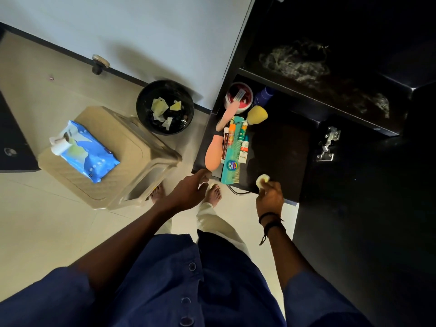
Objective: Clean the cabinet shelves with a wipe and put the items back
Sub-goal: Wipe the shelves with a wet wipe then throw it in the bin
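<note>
Right hand (270, 193) fingers closed on crumpled wipe (262, 179) at front edge of lower cabinet shelf (280, 147); left hand (188, 191) fingers open, touching pink brush (214, 154) beside comb (232, 159).

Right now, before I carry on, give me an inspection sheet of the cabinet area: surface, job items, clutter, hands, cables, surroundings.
Surface: lower shelf bare on its right part; upper shelf shows pale smears.
Job's things: teal comb, pink brush, small tubes, yellow sponge and red tub grouped on the lower shelf's left; wipes pack on the beige stool.
Clutter: used wipes in the black bin.
Hands: left hand open, fingertips near the pink brush; right hand holds a crumpled wipe at the shelf's front edge.
Cables: a dark cord under the shelf edge.
Surroundings: tiled floor, white wall, door hinge.
</note>
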The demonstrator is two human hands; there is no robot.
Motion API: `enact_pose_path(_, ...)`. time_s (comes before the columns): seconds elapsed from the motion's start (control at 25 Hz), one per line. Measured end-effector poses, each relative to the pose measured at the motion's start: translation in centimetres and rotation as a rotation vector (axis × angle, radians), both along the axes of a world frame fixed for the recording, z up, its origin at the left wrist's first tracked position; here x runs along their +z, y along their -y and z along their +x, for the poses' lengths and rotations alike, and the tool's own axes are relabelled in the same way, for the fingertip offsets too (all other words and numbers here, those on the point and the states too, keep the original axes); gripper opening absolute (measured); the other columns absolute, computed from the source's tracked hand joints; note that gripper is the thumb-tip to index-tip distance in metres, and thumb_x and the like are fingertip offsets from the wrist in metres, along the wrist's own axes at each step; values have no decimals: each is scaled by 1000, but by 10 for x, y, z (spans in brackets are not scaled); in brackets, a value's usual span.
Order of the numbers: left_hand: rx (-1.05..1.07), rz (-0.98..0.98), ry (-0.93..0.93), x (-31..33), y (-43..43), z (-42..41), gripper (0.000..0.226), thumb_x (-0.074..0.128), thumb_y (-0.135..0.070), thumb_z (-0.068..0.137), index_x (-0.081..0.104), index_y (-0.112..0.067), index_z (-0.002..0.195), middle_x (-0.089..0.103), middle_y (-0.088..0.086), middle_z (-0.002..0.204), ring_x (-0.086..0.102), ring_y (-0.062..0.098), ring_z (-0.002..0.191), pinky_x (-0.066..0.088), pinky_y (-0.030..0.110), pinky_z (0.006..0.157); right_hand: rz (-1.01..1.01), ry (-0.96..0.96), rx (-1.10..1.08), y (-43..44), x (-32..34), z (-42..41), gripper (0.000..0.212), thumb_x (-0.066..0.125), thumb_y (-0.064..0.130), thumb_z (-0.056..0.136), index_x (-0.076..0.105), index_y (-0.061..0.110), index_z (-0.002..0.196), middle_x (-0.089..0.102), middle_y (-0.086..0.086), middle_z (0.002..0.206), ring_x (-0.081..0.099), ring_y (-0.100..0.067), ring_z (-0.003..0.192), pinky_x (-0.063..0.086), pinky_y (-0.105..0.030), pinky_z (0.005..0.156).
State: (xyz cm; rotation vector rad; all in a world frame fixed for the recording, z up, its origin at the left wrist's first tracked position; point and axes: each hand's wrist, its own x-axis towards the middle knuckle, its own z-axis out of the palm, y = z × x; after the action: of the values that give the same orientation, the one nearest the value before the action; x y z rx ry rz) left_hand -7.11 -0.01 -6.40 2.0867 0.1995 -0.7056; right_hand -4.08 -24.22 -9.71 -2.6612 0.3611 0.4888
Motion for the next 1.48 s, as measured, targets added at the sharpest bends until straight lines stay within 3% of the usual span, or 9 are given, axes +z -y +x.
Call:
enact_pose_path(0.28, 62, -73, 46, 8, -21, -2, 32, 49, -10, 95, 49, -9, 127, 61, 9, 127, 58, 22, 118, 44, 31, 98, 727, -97, -559, -50, 50, 12, 29, 63, 1, 87, 65, 10, 115, 67, -10, 117, 66, -16, 96, 54, -19, 73)
enact_pose_path(0.44, 180, -178, 90, 25, -31, 14, 30, 51, -20, 96, 49, -20, 125, 60, -5, 120, 56, 3, 106, 44, 13, 84, 910, 90, -482, -75, 118, 39, 28, 64, 6, 87, 67, 32, 95, 71, 13, 98, 71, -1, 88, 56, -16, 64)
enact_pose_path(0.6, 218, -268, 195, 55, -33, 51, 23, 52, -21, 95, 50, -31, 116, 59, -18, 110, 56, -14, 96, 42, 4, 74, 787, 610, -243, -95, 188, 79, 22, 63, 6, 88, 67, 21, 104, 70, 9, 98, 68, 2, 89, 54, -12, 73)
enact_pose_path(0.72, 233, -292, 260, 69, -29, 73, 21, 53, -20, 95, 50, -34, 110, 57, -28, 101, 55, -22, 90, 43, 0, 65, 579, 832, -123, -102, 213, 120, 21, 60, 10, 90, 68, 4, 110, 69, -7, 107, 67, -12, 97, 52, -12, 80)
enact_pose_path(0.92, 108, -42, 532, 75, -12, 96, 37, 56, -18, 91, 49, -22, 127, 55, -3, 129, 56, 6, 103, 39, 8, 78, 238, 727, 55, -99, 202, 157, 32, 55, 20, 95, 62, 6, 123, 59, -10, 126, 54, -21, 117, 46, -21, 97)
enact_pose_path(1.08, -38, 123, 629, 71, 3, 124, 54, 57, -18, 90, 39, -16, 140, 40, 6, 146, 36, 21, 135, 32, 27, 106, 112, 1004, 140, -88, 171, 122, 21, 56, 21, 94, 66, 8, 108, 62, -8, 109, 54, -19, 102, 36, -14, 90)
enact_pose_path(1.2, -104, 301, 621, 61, 15, 144, 62, 60, -17, 88, 32, -13, 143, 38, 11, 147, 38, 30, 134, 39, 37, 105, 77, 807, 243, -81, 135, 101, 15, 57, 17, 92, 65, 9, 100, 62, -8, 96, 52, -20, 87, 44, -29, 77)
enact_pose_path(1.28, -180, 417, 579, 54, 19, 154, 65, 63, -12, 85, 31, -13, 143, 41, 12, 145, 48, 34, 124, 49, 40, 94, 101, 547, 144, -78, 115, 117, 25, 57, 21, 91, 62, 8, 111, 62, -11, 106, 55, -25, 97, 48, -37, 84)
enact_pose_path(1.48, -204, 489, 552, 42, 16, 159, 67, 68, 0, 79, 38, -18, 136, 51, 13, 135, 67, 33, 82, 55, 38, 62, -13, 275, 123, -82, 92, 188, 35, 58, 32, 91, 67, 1, 104, 67, -23, 109, 61, -37, 105, 47, -36, 86)
